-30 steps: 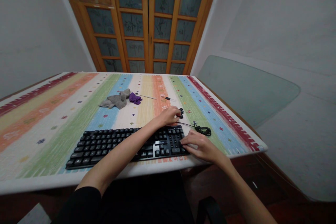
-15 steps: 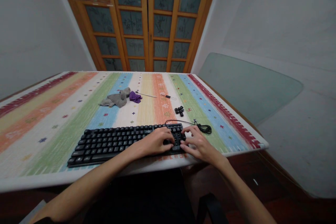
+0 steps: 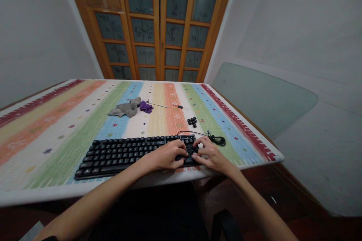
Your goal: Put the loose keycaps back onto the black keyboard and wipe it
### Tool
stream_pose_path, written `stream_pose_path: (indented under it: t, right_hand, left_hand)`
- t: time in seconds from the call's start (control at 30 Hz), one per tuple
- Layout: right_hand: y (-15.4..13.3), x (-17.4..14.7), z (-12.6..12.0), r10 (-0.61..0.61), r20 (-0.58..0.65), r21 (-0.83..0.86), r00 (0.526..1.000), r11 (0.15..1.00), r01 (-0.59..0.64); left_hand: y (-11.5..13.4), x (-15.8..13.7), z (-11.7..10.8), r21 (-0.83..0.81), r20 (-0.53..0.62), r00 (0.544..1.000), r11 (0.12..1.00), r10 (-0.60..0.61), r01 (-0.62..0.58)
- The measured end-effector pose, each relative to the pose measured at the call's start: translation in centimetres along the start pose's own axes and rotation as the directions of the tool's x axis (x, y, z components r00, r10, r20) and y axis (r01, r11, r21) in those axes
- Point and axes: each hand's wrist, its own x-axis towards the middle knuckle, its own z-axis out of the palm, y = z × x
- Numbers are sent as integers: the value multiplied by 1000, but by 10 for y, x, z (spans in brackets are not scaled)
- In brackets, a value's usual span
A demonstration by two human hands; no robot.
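A black keyboard (image 3: 113, 156) lies along the table's near edge, slightly slanted. Over its number pad, at the right end, both my hands are at work. My left hand (image 3: 171, 154) rests on the keyboard with curled fingers, the thumb low by the front edge and the fingertips on the pad. From the right, my right hand (image 3: 210, 154) reaches in with bent fingers and thumb close together at the pad's right side; whatever is between them is too small to make out. Part of the pad looks bare of keycaps. Several loose black keycaps (image 3: 192, 121) sit in a small pile behind it.
A coiled black cable (image 3: 217, 140) lies right of the keyboard. Farther back are a grey cloth (image 3: 126, 109), a purple cloth (image 3: 146, 107), a thin rod (image 3: 158, 105) and a small wire tool with a black handle (image 3: 180, 107). The striped tablecloth (image 3: 76, 135) covers the table.
The view has tilted and shifted slightly. My hands stay at the number pad, with only small movement of the right fingers. The pile of keycaps looks the same.
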Motion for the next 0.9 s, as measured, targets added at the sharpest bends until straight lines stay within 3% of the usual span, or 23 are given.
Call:
stream_pose_path:
  t: [0.2,0.43,0.67,0.9]
  right_hand:
    - [35,18,-11,106,-91,-14,990,994,-108]
    - [85,49,-1,234,-83,-258,969,934,-248]
    - [98,58,7,257,-28,-295,966,921,-254]
    - [101,59,7,272,-32,-277,962,922,-270]
  left_hand:
    - [-3,2,9,47,1,1000,999,23,-23]
    - [-5,1,7,20,-24,1000,1000,12,-11]
    - [-9,-2,9,-35,-50,999,999,4,-6]
    - [-5,2,5,34,-5,1000,999,28,-27]
